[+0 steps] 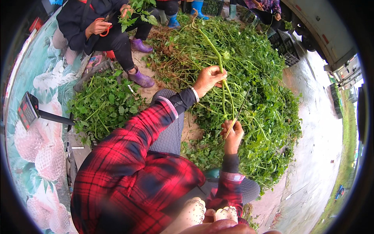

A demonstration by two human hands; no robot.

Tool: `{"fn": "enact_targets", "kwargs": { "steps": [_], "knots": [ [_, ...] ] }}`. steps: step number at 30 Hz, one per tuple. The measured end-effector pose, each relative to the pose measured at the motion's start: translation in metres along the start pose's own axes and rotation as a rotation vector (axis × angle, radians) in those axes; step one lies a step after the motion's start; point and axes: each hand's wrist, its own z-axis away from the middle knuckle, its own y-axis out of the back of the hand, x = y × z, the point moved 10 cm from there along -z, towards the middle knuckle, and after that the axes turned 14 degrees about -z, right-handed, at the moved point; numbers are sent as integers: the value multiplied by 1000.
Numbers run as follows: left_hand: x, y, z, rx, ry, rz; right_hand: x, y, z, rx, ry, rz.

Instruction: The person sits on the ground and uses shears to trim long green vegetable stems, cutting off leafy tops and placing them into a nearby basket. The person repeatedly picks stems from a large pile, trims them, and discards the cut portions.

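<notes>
My left hand pinches a thick green plant stem near its middle. The stem's brownish end points up and away, and it forks into thinner shoots below my fingers. In my right hand is a cutting tool with a yellowish handle and a thin dark blade slanting up to the right; it looks like scissors, though the grip covers much of it. The lower ends of the shoots reach down to my right fingers. Under both hands spreads a big heap of leafy green stems.
Left of my knee a pile of trimmed leafy greens lies beside a digital scale display. A co-worker's hand holds orange-handled scissors. Black plastic crates stand beyond the heap, near a vehicle body at upper right.
</notes>
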Motion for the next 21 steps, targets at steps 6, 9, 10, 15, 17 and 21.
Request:
{"fn": "enact_targets", "kwargs": {
  "steps": [6, 9, 10, 15, 17, 21],
  "knots": [
    [6, -6, 4, 21, -45, -61, 5, -4, 15, 20, -38, -33],
    [4, -8, 6, 28, -1, -94, 6, -5, 18, 18, -49, -22],
    [6, -7, 5, 39, -6, -86, 7, -5, 18, 10, -58, -25],
    [4, -2, 2, 7, 50, 35, 16, -5, 29, -3, -89, -11],
    [1, 3, 1, -21, 92, 154, 19, -11, 34, -42, -102, 28],
    [-5, 9, -3, -9, 145, 212, 27, -22, 39, -49, -154, 51]
  ]
}}
